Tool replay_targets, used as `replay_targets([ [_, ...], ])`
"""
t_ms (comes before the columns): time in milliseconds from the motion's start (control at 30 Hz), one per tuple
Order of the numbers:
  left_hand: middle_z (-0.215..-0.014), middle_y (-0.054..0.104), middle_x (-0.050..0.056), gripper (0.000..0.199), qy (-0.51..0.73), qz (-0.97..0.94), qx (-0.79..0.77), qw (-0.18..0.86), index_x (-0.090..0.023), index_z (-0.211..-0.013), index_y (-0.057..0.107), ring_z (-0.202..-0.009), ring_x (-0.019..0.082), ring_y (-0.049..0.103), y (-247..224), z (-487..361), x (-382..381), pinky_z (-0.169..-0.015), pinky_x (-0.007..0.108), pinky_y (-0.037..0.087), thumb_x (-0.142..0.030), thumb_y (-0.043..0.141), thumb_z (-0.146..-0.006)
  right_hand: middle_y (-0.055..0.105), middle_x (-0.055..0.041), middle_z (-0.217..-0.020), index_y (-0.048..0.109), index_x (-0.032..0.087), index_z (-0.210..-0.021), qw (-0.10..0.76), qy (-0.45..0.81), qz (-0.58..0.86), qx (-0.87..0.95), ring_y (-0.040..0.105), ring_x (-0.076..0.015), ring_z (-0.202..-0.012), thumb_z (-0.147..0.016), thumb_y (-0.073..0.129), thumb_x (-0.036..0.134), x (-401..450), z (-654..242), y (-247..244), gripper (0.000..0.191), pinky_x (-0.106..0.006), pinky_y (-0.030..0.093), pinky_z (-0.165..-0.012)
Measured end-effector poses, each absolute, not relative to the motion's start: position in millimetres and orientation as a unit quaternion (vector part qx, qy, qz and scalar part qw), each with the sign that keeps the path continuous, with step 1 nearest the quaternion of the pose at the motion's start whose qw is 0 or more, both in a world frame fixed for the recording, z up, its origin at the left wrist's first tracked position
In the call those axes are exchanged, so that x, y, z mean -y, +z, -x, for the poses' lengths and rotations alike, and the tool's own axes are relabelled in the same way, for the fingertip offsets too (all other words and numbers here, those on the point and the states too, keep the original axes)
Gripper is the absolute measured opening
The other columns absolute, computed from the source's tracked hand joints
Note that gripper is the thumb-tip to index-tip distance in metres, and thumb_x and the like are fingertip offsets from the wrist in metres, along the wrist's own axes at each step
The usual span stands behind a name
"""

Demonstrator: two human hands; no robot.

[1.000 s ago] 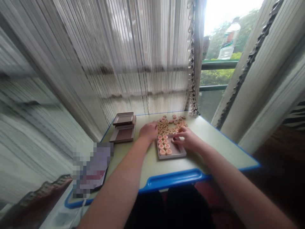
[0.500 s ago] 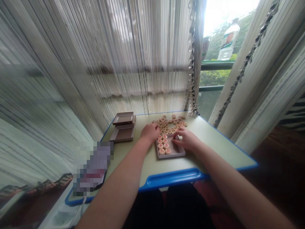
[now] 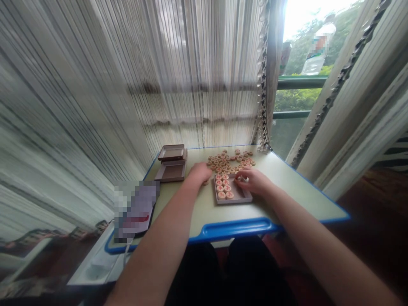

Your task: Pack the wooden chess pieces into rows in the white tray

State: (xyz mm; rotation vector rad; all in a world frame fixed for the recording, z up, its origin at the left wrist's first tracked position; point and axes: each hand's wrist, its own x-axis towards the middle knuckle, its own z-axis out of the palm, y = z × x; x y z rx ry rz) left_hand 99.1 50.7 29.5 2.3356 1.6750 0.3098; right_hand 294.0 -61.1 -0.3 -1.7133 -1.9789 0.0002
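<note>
A shallow open box [image 3: 234, 201] stands near the table's front edge, with two columns of round red-marked wooden pieces [image 3: 227, 188] along its left side. Over the box's right part, my right hand [image 3: 255, 180] pinches a small round piece between thumb and fingers. My left hand [image 3: 200, 173] is left of the box, its fingers closed at a wooden piece [image 3: 206, 182] low by the tabletop. Behind the box lie many loose round pieces [image 3: 219, 162], scattered across the back of the table.
Stacked shallow trays [image 3: 172, 172] stand at the table's back left. A blurred-out device [image 3: 137, 212] with a white cable lies at the left front. The table [image 3: 306, 199] has a blue rim. Curtains, a window and a bottle [image 3: 315, 53] are beyond.
The view has shifted, moving the table slightly right and up. My left hand has moved away from the box's back left corner, and a piece now shows beneath its fingers.
</note>
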Motion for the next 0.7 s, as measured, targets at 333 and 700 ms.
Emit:
replay_targets([
  [333,-0.09,0.068,0.013,0.036,0.057,-0.841,-0.514,0.158,-0.012,-0.093,0.066,-0.071,0.021,0.062,30.9,-95.3,-45.6,-0.056,0.024,0.044,-0.011,0.06,-0.058,0.051,0.0016,-0.059,0.064,0.02,-0.076,0.308,0.052,0.647,0.696,0.045,-0.0111,-0.056,-0.07,0.057,0.033,58.8,-293.0,-3.4,0.017,-0.022,0.034,-0.053],
  [700,-0.088,0.069,0.01,0.026,0.116,-0.84,-0.506,0.16,-0.013,-0.089,0.068,-0.076,0.02,0.062,25.3,-93.9,-50.9,-0.063,0.025,0.045,-0.019,0.059,-0.066,0.039,0.0052,-0.052,0.066,0.02,-0.083,0.334,0.103,0.647,0.678,0.038,-0.0102,-0.051,-0.071,0.056,0.038,62.6,-297.6,-5.9,0.024,-0.022,0.028,-0.049],
])
